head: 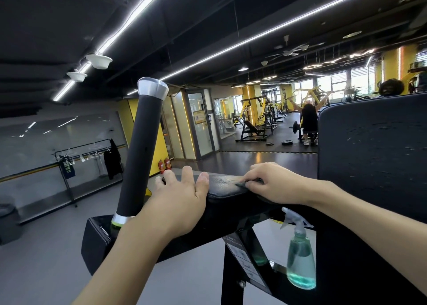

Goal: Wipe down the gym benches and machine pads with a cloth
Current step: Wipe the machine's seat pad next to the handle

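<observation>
Right grip (270,182) is closed on a small dark cloth (241,183), pinching it in curled fingertips and pressing it onto the top of the black arm pad (223,181). Left grip (178,196) lies open on the same pad just beside it, thumb on top and fingers draped over the far edge, holding nothing.

The cloth is bunched so tight that only a scrap meets the vinyl, so strokes would likely leave unwiped strips. The patch under the left grip goes uncleaned unless that hand lifts. The pad looks glossy and cracked around the cloth. If it is wet the bracing hand could slide, and the rough skin could snag the fabric.

A spray bottle (300,258) stands on the narrow machine frame (265,277) below the right forearm, where a low elbow could knock it off. The scuffed back pad (374,154) at right looks unwiped.
</observation>
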